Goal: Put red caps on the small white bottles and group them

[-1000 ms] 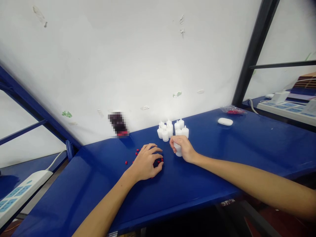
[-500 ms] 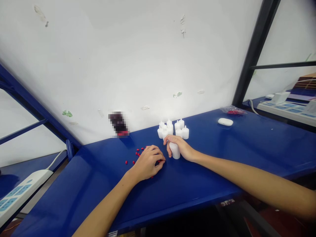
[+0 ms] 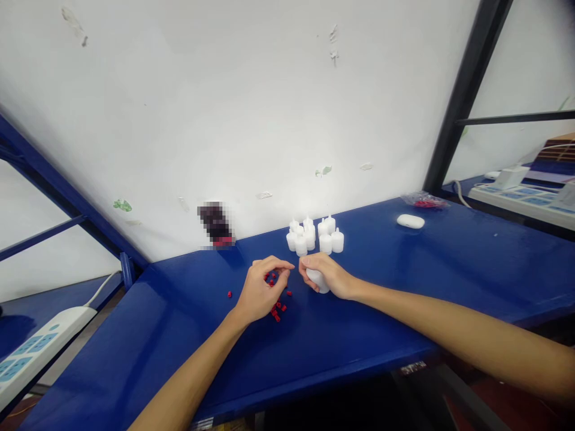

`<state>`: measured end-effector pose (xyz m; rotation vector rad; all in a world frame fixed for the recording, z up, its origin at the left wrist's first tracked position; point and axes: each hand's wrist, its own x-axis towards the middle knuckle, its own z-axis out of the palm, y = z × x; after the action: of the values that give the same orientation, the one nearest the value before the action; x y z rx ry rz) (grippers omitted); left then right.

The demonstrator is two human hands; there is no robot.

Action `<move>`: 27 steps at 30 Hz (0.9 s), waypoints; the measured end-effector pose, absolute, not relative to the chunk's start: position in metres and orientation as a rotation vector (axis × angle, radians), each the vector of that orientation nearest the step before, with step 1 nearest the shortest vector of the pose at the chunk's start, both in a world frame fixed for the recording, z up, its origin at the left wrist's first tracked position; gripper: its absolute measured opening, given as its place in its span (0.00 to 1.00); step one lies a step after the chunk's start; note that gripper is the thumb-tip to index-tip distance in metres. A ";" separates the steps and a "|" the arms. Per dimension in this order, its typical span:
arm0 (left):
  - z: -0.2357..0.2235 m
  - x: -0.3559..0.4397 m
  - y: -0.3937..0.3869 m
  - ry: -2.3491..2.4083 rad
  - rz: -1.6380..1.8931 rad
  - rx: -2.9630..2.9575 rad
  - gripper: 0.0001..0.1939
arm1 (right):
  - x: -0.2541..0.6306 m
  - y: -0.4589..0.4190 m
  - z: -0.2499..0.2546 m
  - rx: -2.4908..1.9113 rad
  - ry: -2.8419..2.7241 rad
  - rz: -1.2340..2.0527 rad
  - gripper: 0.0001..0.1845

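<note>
My right hand (image 3: 327, 274) is wrapped round a white plastic bottle (image 3: 318, 280), which tilts a little just above or on the blue table; its top is hidden by the fingers. My left hand (image 3: 264, 290) hovers close by on the left, thumb and forefinger brought together in a pinch near the bottle's top. Whatever is between those fingertips is too small to make out. Beneath and around the left hand lie several small red caps (image 3: 277, 318), with one stray red cap (image 3: 229, 294) farther left.
Several white dropper bottles (image 3: 301, 244) stand upright in a cluster near the wall. A white rounded case (image 3: 410, 221) and a clear bag of red pieces (image 3: 426, 202) lie to the right. A pixelated dark object (image 3: 216, 224) leans against the wall.
My left hand has lifted off the red caps and come up toward the bottle, fingers now pinched. In my right hand the bottle has tipped, and the fingers have curled over its top.
</note>
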<state>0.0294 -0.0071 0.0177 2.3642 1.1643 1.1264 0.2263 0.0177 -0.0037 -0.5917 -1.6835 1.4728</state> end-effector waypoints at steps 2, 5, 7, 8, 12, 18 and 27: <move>0.018 0.031 -0.009 1.180 1.140 2.322 0.10 | 0.226 0.016 -0.003 -0.599 -1.699 1.453 0.22; 0.015 0.035 -0.012 1.187 1.173 2.196 0.12 | 0.225 0.017 -0.005 -0.581 -1.699 1.466 0.24; 0.013 0.039 -0.012 1.183 1.231 2.022 0.12 | 0.225 0.018 -0.007 -0.564 -1.675 1.488 0.25; 0.013 0.042 -0.011 1.180 1.262 1.925 0.13 | 0.224 0.019 -0.008 -0.562 -1.656 1.500 0.26; 0.021 0.053 -0.002 1.104 1.347 1.675 0.15 | 0.221 0.021 -0.012 -0.574 -1.573 1.534 0.27; 0.031 0.066 0.019 0.888 1.322 1.637 0.20 | 0.219 0.029 -0.017 -0.567 -1.470 1.570 0.28; 0.009 0.073 0.002 0.951 1.437 1.698 0.13 | 0.221 0.030 -0.017 -0.592 -1.515 1.532 0.31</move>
<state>0.0726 0.0025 0.0087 1.6977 0.9514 1.4371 0.2207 0.0305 -0.0165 -0.5922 -1.5151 1.5317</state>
